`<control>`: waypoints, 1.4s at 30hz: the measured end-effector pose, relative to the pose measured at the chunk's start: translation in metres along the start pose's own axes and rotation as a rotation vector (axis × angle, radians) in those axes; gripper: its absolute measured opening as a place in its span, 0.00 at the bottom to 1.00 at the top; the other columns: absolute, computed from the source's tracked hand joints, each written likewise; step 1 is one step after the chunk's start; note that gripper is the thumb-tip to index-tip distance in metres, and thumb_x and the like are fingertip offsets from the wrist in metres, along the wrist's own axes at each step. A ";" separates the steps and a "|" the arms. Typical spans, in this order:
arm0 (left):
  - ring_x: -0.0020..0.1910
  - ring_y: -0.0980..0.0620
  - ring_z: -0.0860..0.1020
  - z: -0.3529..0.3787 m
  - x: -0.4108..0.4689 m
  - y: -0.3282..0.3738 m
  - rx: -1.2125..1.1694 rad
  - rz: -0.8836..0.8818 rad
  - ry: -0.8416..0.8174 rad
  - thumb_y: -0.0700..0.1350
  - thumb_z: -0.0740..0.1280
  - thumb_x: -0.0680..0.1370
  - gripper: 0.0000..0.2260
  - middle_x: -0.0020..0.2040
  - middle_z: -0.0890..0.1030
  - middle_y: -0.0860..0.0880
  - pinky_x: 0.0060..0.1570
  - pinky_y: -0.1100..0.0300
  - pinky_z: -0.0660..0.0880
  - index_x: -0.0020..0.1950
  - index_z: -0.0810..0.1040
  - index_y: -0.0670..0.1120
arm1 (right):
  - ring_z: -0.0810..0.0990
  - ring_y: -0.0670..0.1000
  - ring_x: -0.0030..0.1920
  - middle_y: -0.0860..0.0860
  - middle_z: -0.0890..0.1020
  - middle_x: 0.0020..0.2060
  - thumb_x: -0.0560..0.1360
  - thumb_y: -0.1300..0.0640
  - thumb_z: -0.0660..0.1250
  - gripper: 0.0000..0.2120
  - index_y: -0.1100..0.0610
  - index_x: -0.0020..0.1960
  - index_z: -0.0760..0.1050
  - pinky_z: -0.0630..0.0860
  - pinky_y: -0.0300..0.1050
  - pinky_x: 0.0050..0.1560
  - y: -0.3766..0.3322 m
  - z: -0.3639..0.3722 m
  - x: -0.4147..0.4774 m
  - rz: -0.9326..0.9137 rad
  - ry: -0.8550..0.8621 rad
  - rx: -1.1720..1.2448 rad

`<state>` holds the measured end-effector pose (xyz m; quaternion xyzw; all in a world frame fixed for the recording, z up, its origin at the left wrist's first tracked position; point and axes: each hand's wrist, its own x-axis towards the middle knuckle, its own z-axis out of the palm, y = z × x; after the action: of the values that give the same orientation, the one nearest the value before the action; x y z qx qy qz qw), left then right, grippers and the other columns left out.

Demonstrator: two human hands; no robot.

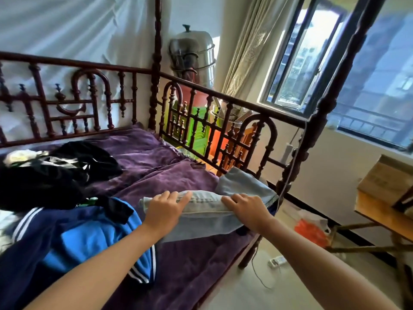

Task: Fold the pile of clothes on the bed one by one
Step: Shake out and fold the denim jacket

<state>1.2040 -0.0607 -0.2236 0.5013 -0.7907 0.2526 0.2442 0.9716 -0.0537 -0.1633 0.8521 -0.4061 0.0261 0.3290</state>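
Denim jeans (206,212) lie folded, long axis left-right, pressed by left hand (164,210) and right hand (247,209), fingers (183,197) released.

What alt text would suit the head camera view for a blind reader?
Left hand and right hand rest on folded light-blue jeans on a purple bedspread; a blue jacket and black clothes lie unfolded to their left.

Pale blue denim jeans (205,211) lie folded into a thick bundle near the edge of the purple velvet bed cover (156,166). To their left sprawls a blue and navy white-striped jacket (85,238), unfolded, with a crumpled heap of black clothes (55,175) beyond it.
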 end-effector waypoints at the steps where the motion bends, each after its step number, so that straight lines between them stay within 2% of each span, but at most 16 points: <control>1: 0.23 0.49 0.73 0.010 0.006 -0.005 -0.002 0.004 0.017 0.34 0.75 0.52 0.25 0.28 0.77 0.49 0.22 0.64 0.69 0.47 0.85 0.49 | 0.79 0.46 0.27 0.46 0.80 0.30 0.55 0.54 0.82 0.20 0.51 0.45 0.82 0.71 0.36 0.18 0.004 0.008 0.009 -0.005 -0.017 0.011; 5: 0.23 0.48 0.74 0.058 0.018 -0.026 -0.026 -0.082 0.051 0.36 0.58 0.64 0.21 0.28 0.77 0.48 0.22 0.62 0.71 0.47 0.85 0.49 | 0.79 0.45 0.27 0.46 0.80 0.30 0.55 0.53 0.81 0.19 0.50 0.46 0.82 0.70 0.36 0.19 0.019 0.055 0.056 -0.114 -0.079 -0.016; 7: 0.22 0.48 0.74 0.080 0.017 -0.039 -0.018 -0.135 0.047 0.36 0.55 0.65 0.22 0.28 0.77 0.48 0.22 0.62 0.71 0.46 0.85 0.49 | 0.79 0.44 0.28 0.46 0.80 0.31 0.57 0.52 0.80 0.20 0.49 0.47 0.82 0.71 0.35 0.20 0.021 0.077 0.082 -0.165 -0.111 0.011; 9: 0.22 0.48 0.74 0.097 0.020 -0.053 0.002 -0.181 0.046 0.35 0.55 0.65 0.21 0.27 0.77 0.49 0.21 0.62 0.70 0.46 0.85 0.48 | 0.82 0.47 0.36 0.47 0.82 0.38 0.65 0.53 0.75 0.18 0.49 0.55 0.79 0.75 0.38 0.27 0.022 0.099 0.107 -0.194 -0.158 0.054; 11: 0.23 0.49 0.74 0.111 0.027 -0.064 0.024 -0.191 0.041 0.35 0.56 0.66 0.21 0.27 0.77 0.49 0.21 0.62 0.71 0.45 0.85 0.48 | 0.80 0.53 0.50 0.52 0.80 0.51 0.77 0.57 0.61 0.19 0.52 0.67 0.69 0.76 0.47 0.41 0.023 0.125 0.124 -0.178 -0.278 0.136; 13: 0.23 0.49 0.74 0.126 0.038 -0.070 0.040 -0.198 0.036 0.35 0.57 0.66 0.20 0.27 0.77 0.49 0.22 0.62 0.71 0.46 0.85 0.48 | 0.79 0.57 0.53 0.54 0.78 0.55 0.78 0.59 0.58 0.20 0.54 0.70 0.66 0.76 0.50 0.44 0.030 0.148 0.135 -0.155 -0.283 0.233; 17: 0.23 0.50 0.73 0.162 0.077 -0.070 0.096 -0.220 -0.036 0.35 0.67 0.62 0.16 0.27 0.76 0.49 0.22 0.63 0.71 0.45 0.85 0.48 | 0.81 0.48 0.31 0.48 0.81 0.33 0.55 0.58 0.80 0.23 0.53 0.50 0.83 0.71 0.35 0.21 0.068 0.188 0.162 -0.251 -0.053 0.239; 20: 0.22 0.50 0.73 0.197 0.118 -0.064 0.132 -0.256 -0.079 0.31 0.72 0.53 0.23 0.26 0.76 0.49 0.22 0.63 0.70 0.45 0.85 0.47 | 0.78 0.49 0.26 0.48 0.79 0.28 0.48 0.61 0.82 0.24 0.54 0.44 0.83 0.67 0.34 0.17 0.108 0.234 0.186 -0.298 0.012 0.281; 24: 0.24 0.48 0.76 0.249 0.179 -0.055 0.175 -0.288 -0.095 0.35 0.60 0.63 0.19 0.29 0.79 0.47 0.23 0.61 0.73 0.46 0.85 0.47 | 0.79 0.49 0.27 0.48 0.79 0.29 0.51 0.61 0.80 0.20 0.55 0.43 0.83 0.67 0.35 0.17 0.168 0.296 0.224 -0.320 0.069 0.295; 27: 0.25 0.47 0.77 0.280 0.226 -0.057 0.233 -0.379 -0.181 0.36 0.72 0.55 0.20 0.30 0.80 0.47 0.23 0.61 0.72 0.46 0.85 0.47 | 0.80 0.51 0.28 0.50 0.80 0.31 0.60 0.61 0.71 0.13 0.55 0.44 0.83 0.70 0.37 0.19 0.207 0.342 0.264 -0.375 0.143 0.324; 33: 0.29 0.44 0.79 0.335 0.294 -0.066 0.262 -0.560 -0.137 0.31 0.73 0.55 0.23 0.32 0.79 0.45 0.28 0.57 0.74 0.49 0.84 0.44 | 0.81 0.51 0.32 0.49 0.82 0.36 0.68 0.59 0.57 0.16 0.55 0.45 0.83 0.73 0.38 0.26 0.258 0.407 0.336 -0.384 0.222 0.355; 35: 0.36 0.43 0.80 0.361 0.304 -0.055 0.153 -0.628 -0.289 0.39 0.78 0.54 0.30 0.40 0.81 0.43 0.34 0.54 0.76 0.57 0.81 0.44 | 0.80 0.52 0.32 0.49 0.82 0.35 0.67 0.58 0.60 0.14 0.53 0.45 0.83 0.74 0.38 0.28 0.273 0.433 0.342 -0.397 0.177 0.323; 37: 0.57 0.42 0.75 0.391 0.305 -0.036 -0.065 -0.719 -0.681 0.50 0.74 0.67 0.35 0.60 0.75 0.43 0.51 0.51 0.74 0.72 0.66 0.47 | 0.80 0.51 0.31 0.48 0.80 0.31 0.61 0.56 0.73 0.11 0.52 0.43 0.83 0.75 0.37 0.31 0.285 0.464 0.333 -0.419 0.058 0.312; 38: 0.64 0.43 0.70 0.407 0.301 -0.025 -0.195 -0.726 -0.883 0.54 0.67 0.73 0.32 0.66 0.71 0.45 0.58 0.51 0.70 0.74 0.61 0.50 | 0.80 0.50 0.31 0.48 0.80 0.29 0.53 0.56 0.79 0.16 0.52 0.41 0.83 0.75 0.36 0.31 0.289 0.480 0.323 -0.417 -0.047 0.305; 40: 0.65 0.44 0.70 0.429 0.290 -0.007 -0.386 -0.676 -1.110 0.55 0.61 0.76 0.22 0.66 0.72 0.47 0.58 0.52 0.68 0.69 0.66 0.51 | 0.81 0.48 0.32 0.48 0.80 0.29 0.47 0.54 0.81 0.21 0.52 0.39 0.83 0.74 0.34 0.33 0.297 0.504 0.302 -0.374 -0.226 0.308; 42: 0.63 0.45 0.73 0.436 0.281 0.004 -0.433 -0.671 -1.123 0.53 0.60 0.77 0.16 0.63 0.75 0.47 0.56 0.53 0.69 0.63 0.72 0.50 | 0.81 0.49 0.45 0.50 0.82 0.40 0.61 0.53 0.75 0.17 0.51 0.50 0.80 0.74 0.38 0.44 0.299 0.522 0.283 -0.366 -0.458 0.290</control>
<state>1.0359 -0.5281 -0.3723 0.7137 -0.6323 -0.2983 -0.0427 0.8320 -0.6841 -0.3223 0.9328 -0.3015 -0.1681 0.1037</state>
